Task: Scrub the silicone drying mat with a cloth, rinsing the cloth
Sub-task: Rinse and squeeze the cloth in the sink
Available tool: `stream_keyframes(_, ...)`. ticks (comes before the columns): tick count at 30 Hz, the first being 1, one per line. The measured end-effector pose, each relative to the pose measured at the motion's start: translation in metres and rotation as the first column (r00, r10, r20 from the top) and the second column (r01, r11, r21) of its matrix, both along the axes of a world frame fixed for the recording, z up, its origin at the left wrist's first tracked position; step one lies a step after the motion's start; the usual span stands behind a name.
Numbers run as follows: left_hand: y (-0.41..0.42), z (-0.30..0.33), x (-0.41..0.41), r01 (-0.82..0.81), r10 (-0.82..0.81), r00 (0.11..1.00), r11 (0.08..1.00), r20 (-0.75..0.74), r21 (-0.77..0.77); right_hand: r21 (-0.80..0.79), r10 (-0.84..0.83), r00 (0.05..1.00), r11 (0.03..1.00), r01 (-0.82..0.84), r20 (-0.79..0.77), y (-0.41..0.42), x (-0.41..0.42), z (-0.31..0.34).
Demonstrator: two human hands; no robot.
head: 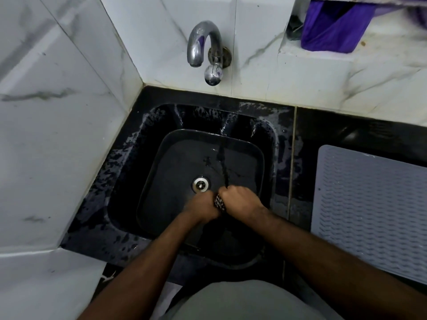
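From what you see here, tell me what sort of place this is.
Probably a home kitchen wash corner: a black sink under a wall tap, marble-look tiles, and a grey drying mat beside it.

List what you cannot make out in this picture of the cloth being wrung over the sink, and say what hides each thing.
- Cloth: mostly hidden inside the left hand and right hand; head view.
- Mat: cut off by the right edge.
- Purple bag: cut off by the top edge.
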State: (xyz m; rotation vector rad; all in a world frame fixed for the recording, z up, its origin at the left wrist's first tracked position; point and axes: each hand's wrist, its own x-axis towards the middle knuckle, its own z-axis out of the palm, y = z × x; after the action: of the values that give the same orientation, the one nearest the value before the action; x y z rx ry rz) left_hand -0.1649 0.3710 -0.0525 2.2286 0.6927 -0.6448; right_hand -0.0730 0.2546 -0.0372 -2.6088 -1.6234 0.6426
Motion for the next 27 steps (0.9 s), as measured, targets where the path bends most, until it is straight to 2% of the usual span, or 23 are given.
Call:
stream_keyframes(2, -0.004, -0.005, 0.0, 0.088, -0.092, 0.996, 0.95, -0.001, 0.3, -0.028, -0.079, 0.996, 0.997, 0.079, -0.028, 0.004, -0.004, -0.002)
stream_keyframes(5, -0.007, -0.013, -0.003, 0.193, -0.255, 0.965, 0.841, 0.054, 0.506, -0.064, -0.202, 0.975, 0.978, 0.196, -0.094, 0.007, -0.009, -0.007)
stream_keyframes(9, 0.001, -0.016, -0.009, 0.288, -0.447, 0.89, 0.709, 0.093, 0.643, -0.112, -0.374, 0.884, 0.928, 0.357, -0.282, 0.01, -0.013, -0.016)
stream_keyframes(12, 0.004, -0.009, -0.014, 0.337, -0.583, 0.806, 0.595, 0.103, 0.73, -0.163, -0.417, 0.793, 0.908, 0.386, -0.444, 0.007, -0.014, -0.018)
stream_keyframes(14, 0.005, -0.009, -0.015, 0.347, -0.642, 0.758, 0.549, 0.117, 0.76, -0.195, -0.444, 0.708, 0.892, 0.408, -0.549, 0.005, -0.015, -0.016)
stream_keyframes(16, 0.005, -0.008, -0.016, 0.326, -0.68, 0.722, 0.499, 0.13, 0.803, -0.25, -0.496, 0.583, 0.856, 0.452, -0.644, 0.002, -0.016, -0.014)
stream_keyframes(18, 0.004, -0.009, -0.016, 0.322, -0.706, 0.694, 0.479, 0.141, 0.816, -0.307, -0.524, 0.499, 0.836, 0.454, -0.69, -0.002, -0.017, -0.01)
stream_keyframes(20, 0.003, -0.007, -0.016, 0.334, -0.702, 0.697, 0.501, 0.149, 0.798, -0.319, -0.52, 0.49, 0.841, 0.437, -0.699, -0.007, -0.015, -0.007)
stream_keyframes(22, 0.001, -0.004, -0.015, 0.35, -0.64, 0.755, 0.575, 0.141, 0.739, -0.254, -0.479, 0.554, 0.864, 0.434, -0.681, -0.009, -0.011, -0.007)
stream_keyframes(25, 0.005, -0.002, -0.014, 0.278, -0.462, 0.862, 0.776, 0.208, 0.567, -0.072, -0.346, 0.754, 0.926, 0.371, -0.559, -0.013, -0.004, -0.007)
stream_keyframes(27, 0.01, 0.0, -0.014, 0.189, -0.294, 0.927, 0.902, 0.233, 0.388, 0.006, -0.299, 0.768, 0.93, 0.367, -0.566, -0.019, 0.0, -0.007)
